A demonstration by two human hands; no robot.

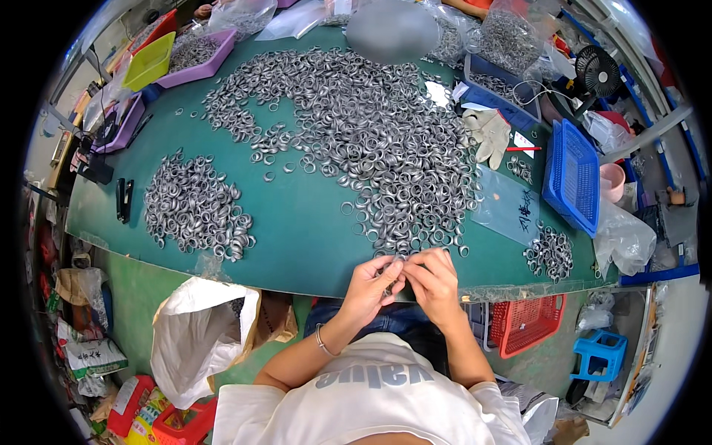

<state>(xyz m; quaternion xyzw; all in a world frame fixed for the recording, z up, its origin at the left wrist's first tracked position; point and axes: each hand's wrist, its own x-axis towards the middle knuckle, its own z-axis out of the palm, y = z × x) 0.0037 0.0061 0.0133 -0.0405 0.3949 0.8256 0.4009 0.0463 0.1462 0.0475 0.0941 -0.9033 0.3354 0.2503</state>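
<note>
- Head view: the left hand is curled into a cup, right at the near edge of the green surface. Its grip is bent most of the way in around a few gray metal rings, likely so they don't slip out.
- The right hand is just beside it. Its fingertips are pinched close together by the left thumb. I cannot tell if this grip has a ring, because the fingers hide it.
- The big heap of rings comes down to just past the fingertips. That seems handy, as the arms need not stretch.
- A small heap sits to the left and a smaller one to the right. Both are apart from the big heap, maybe so they don't get mixed.
- A white sack gapes below the left front edge, perhaps to catch things from above.
- The blue basket, cloth glove and red pen are off to the right, maybe to keep the middle free for the hands.
</note>
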